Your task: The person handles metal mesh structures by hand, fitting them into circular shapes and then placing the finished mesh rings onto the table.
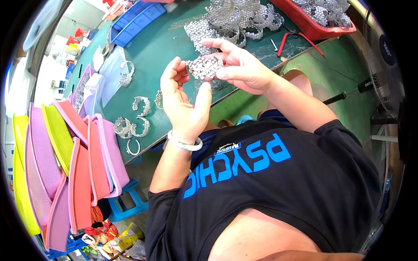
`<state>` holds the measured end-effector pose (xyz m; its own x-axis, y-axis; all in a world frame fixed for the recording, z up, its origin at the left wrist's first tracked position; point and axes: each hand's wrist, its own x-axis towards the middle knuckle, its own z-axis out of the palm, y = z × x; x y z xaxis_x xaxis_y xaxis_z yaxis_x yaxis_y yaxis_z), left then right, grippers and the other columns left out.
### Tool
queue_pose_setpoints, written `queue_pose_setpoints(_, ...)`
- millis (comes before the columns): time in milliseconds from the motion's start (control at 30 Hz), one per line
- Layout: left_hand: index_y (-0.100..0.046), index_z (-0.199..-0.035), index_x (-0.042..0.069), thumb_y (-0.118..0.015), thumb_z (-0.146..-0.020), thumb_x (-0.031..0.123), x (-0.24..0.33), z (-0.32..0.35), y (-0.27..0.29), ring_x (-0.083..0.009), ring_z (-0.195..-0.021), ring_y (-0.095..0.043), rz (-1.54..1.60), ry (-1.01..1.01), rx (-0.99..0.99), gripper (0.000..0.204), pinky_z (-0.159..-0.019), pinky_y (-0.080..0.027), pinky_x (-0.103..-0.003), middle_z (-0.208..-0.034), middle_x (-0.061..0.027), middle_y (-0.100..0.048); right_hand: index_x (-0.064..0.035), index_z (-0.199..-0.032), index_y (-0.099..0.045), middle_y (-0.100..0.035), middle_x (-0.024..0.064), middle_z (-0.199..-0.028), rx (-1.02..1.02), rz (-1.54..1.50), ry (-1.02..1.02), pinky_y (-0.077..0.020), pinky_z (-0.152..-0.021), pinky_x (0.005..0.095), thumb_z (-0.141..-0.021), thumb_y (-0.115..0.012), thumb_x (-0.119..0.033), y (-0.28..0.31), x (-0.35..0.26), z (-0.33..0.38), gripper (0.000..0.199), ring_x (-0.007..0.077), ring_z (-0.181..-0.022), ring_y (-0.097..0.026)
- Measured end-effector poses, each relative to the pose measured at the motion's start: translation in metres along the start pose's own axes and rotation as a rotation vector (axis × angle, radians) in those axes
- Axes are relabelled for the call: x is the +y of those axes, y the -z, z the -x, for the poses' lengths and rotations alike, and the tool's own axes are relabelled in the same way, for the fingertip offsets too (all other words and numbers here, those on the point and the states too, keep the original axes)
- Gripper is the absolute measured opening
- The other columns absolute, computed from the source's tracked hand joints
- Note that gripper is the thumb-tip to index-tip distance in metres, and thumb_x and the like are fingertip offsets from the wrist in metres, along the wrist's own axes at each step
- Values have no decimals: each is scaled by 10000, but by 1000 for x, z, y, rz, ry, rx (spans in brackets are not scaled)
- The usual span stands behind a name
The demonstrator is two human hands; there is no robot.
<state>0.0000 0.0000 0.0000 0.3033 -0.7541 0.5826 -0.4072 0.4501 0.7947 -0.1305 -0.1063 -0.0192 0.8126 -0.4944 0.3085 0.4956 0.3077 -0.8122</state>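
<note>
Between my two hands, above the table's near edge, is a silver openwork cuff bracelet (204, 68). My left hand (186, 98) grips its left end, fingers behind and thumb below. At its right end my right hand (241, 67) pinches it between thumb and fingers, the index finger raised. Several similar silver cuffs (141, 105) lie on the green table to the left of my left hand, one partly hidden behind it. Beyond my hands is a heap of silver openwork pieces (244, 17). A pale bangle (185, 143) circles my left wrist.
Red-handled pliers (283, 45) lie near the table edge, beside a red tray (339, 31) of silver pieces. A blue bin (135, 24) stands at the far left. Stacked pink, purple and yellow-green baskets (80, 182) fill the left side. A fan (387, 52) is at right.
</note>
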Motion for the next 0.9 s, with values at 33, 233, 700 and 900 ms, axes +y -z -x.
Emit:
queue_pose_setpoints(33, -373, -1256, -21, -673, -693, 29, 2, -1, 0, -183, -1016, -475, 3, -32, 15, 640, -878, -383, -304, -1126, -122, -475, -58, -1377, -201, -402, 154, -1259, -12, -51, 3, -377, -972, 374, -759, -629, -71, 1, 1, -1, 751, 222, -1138, -469)
queue_pose_setpoints(233, -400, -1234, -26, -680, -701, 31, 4, 3, -2, -172, -975, -487, -48, -59, 69, 605, -840, -394, -291, -1087, -111, -495, -50, -1372, -221, -427, 163, -1237, -46, -180, -15, -373, -977, 363, -732, -617, -35, -1, 5, 1, 752, 237, -1144, -468)
queue_pose_setpoints(700, -452, -1193, -27, -703, -683, 49, -3, 4, -1, -181, -947, -495, -177, -116, 89, 574, -801, -405, -292, -1059, -104, -501, -48, -1374, -214, -454, 174, -1225, -71, -227, -19, -375, -976, 381, -710, -610, -23, 1, 12, -4, 774, 257, -1118, -495)
queue_pose_setpoints(900, -466, -1177, -22, -700, -687, 54, -8, 4, 2, -181, -943, -498, -166, -96, 88, 548, -802, -409, -295, -1061, -102, -502, -43, -1368, -227, -457, 163, -1219, -54, -203, -15, -378, -973, 352, -715, -601, -18, 1, 14, -5, 753, 234, -1095, -505)
